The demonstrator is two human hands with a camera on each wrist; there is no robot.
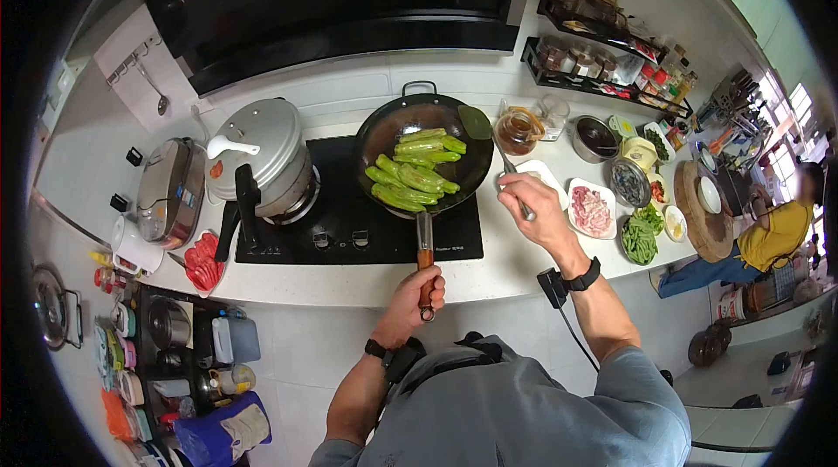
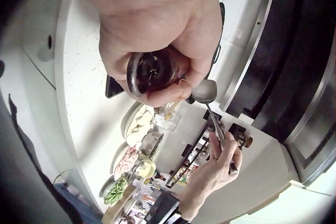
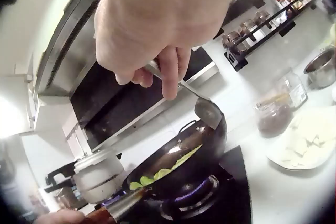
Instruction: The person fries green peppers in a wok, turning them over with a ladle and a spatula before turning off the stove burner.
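My left hand [image 1: 408, 303] grips the wooden handle [image 1: 425, 268] of a dark wok [image 1: 377, 131], its fingers wrapped round it. Wrinkled green peppers [image 1: 417, 172] lie in the wok, which stands over the right burner. In the right wrist view the wok [image 3: 214, 142] looks tilted, and a blue flame [image 3: 195, 192] burns below it. Pinched in my right hand [image 1: 539, 209] is a metal spatula [image 1: 475, 122], its blade at the wok's right rim and apart from the peppers. The left wrist view shows the handle's end [image 2: 152, 71] inside my left fist.
A pressure cooker [image 1: 278, 148] stands on the left burner. Sliced red food [image 1: 203, 262] sits at the counter's left. Right of the wok are a glass jar [image 1: 518, 130], sliced meat [image 1: 593, 209] and green beans [image 1: 640, 242]. Another person [image 1: 772, 240] is at the far right.
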